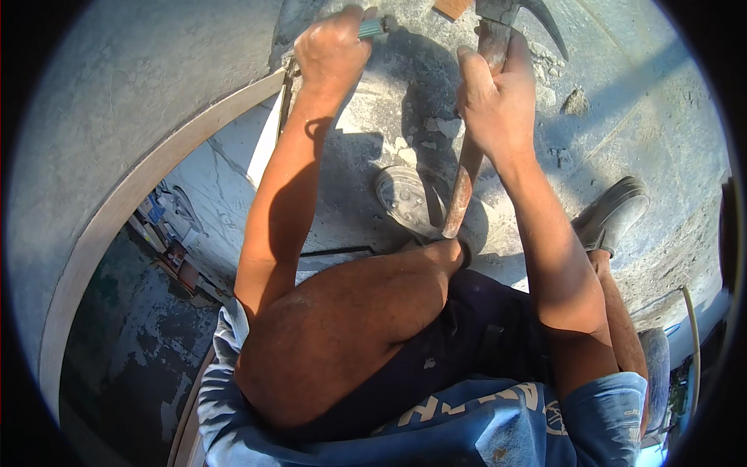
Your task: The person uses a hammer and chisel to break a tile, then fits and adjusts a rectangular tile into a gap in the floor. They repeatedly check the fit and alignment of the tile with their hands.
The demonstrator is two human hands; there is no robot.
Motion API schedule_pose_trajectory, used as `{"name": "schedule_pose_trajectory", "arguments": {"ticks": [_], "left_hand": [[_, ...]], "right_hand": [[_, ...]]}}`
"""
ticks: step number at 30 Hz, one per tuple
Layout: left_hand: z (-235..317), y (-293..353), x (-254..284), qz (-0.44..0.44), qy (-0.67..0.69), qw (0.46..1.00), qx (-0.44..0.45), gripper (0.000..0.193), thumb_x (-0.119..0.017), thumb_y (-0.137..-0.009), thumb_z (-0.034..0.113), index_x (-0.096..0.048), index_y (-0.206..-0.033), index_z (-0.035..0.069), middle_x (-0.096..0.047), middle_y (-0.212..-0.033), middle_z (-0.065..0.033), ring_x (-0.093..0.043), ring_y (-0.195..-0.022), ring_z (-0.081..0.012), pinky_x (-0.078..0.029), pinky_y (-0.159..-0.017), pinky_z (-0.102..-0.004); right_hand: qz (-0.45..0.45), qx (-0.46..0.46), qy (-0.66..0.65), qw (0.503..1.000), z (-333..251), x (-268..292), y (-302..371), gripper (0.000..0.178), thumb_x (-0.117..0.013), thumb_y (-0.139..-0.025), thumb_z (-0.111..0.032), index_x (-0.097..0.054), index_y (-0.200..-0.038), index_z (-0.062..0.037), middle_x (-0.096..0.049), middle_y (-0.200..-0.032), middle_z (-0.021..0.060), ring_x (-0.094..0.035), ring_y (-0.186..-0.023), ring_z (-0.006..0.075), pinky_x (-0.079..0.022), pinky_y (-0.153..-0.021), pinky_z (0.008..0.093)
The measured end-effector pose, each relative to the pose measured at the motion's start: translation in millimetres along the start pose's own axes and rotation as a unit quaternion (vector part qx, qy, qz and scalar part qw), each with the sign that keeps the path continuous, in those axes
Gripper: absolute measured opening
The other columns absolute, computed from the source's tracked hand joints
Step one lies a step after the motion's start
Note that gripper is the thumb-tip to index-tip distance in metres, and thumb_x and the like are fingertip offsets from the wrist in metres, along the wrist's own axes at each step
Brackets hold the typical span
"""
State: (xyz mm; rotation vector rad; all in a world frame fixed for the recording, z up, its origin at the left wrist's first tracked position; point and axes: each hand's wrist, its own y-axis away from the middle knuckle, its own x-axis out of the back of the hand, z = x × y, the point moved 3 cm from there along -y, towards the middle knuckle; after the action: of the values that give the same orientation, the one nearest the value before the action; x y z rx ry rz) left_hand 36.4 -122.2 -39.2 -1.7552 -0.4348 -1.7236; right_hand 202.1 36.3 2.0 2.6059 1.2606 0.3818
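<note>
My left hand [331,54], at the top left beside the wall edge, is closed around a cold chisel [372,29] with a teal shank. Its blunt end points right, toward the hammer; the other end is hidden by my fist. My right hand [502,105] grips a claw hammer [464,187] high on its worn wooden handle. The thumb lies along the handle. The hammer's dark metal head is at the top edge of the view, partly cut off, with a curved claw to the right. A gap separates hammer and chisel. Pale dust coats both hands.
Broken mortar bits [405,152] and a larger lump [576,103] lie on the dusty grey floor. An orange-brown fragment [451,8] is at the top. To the left, a pale strip [148,171] edges a grey wall. My shoes [408,198] stand among the debris.
</note>
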Motion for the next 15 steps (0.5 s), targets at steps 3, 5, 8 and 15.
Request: {"name": "schedule_pose_trajectory", "arguments": {"ticks": [3,5,8,15], "left_hand": [[5,-5,4,0.010,0.021,1.000,0.018,0.019,-0.076,-0.080,0.024,-0.064,-0.079,0.010,-0.065,-0.066,-0.0157,-0.066,-0.063,-0.0372,-0.052,-0.055,-0.0459],[0,0,1,0.009,0.016,0.999,0.028,0.016,-0.075,-0.079,0.022,-0.064,-0.079,0.010,-0.065,-0.066,-0.0153,-0.067,-0.064,-0.0361,-0.052,-0.055,-0.0451],[-5,10,0,0.030,0.010,0.999,0.016,0.011,-0.073,-0.076,0.015,-0.065,-0.079,0.010,-0.065,-0.065,-0.0131,-0.067,-0.061,-0.0334,-0.052,-0.054,-0.0431],[-1,4,-1,0.063,0.013,0.998,-0.019,0.014,-0.070,-0.067,0.003,-0.066,-0.078,0.010,-0.063,-0.061,-0.0090,-0.066,-0.056,-0.0284,-0.052,-0.050,-0.0402]], "right_hand": [[0.000,-0.024,0.002,1.000,11,-10,5,0.027,-0.059,-0.096,-0.021,-0.050,-0.109,0.0002,-0.057,-0.066,0.0068,-0.057,-0.055,0.0158,-0.047,-0.052,0.0311],[-0.084,-0.039,0.053,0.994,18,-24,10,0.030,-0.059,-0.094,-0.022,-0.050,-0.111,0.0014,-0.059,-0.073,0.0161,-0.060,-0.065,0.0291,-0.049,-0.064,0.0395],[-0.096,-0.021,0.066,0.993,13,-23,5,0.029,-0.059,-0.093,-0.022,-0.051,-0.110,0.0006,-0.059,-0.073,0.0146,-0.062,-0.067,0.0261,-0.050,-0.065,0.0380],[0.013,-0.032,-0.010,0.999,0,-11,2,0.024,-0.058,-0.092,-0.018,-0.050,-0.106,0.0001,-0.058,-0.073,0.0135,-0.060,-0.064,0.0248,-0.049,-0.063,0.0365]]}}
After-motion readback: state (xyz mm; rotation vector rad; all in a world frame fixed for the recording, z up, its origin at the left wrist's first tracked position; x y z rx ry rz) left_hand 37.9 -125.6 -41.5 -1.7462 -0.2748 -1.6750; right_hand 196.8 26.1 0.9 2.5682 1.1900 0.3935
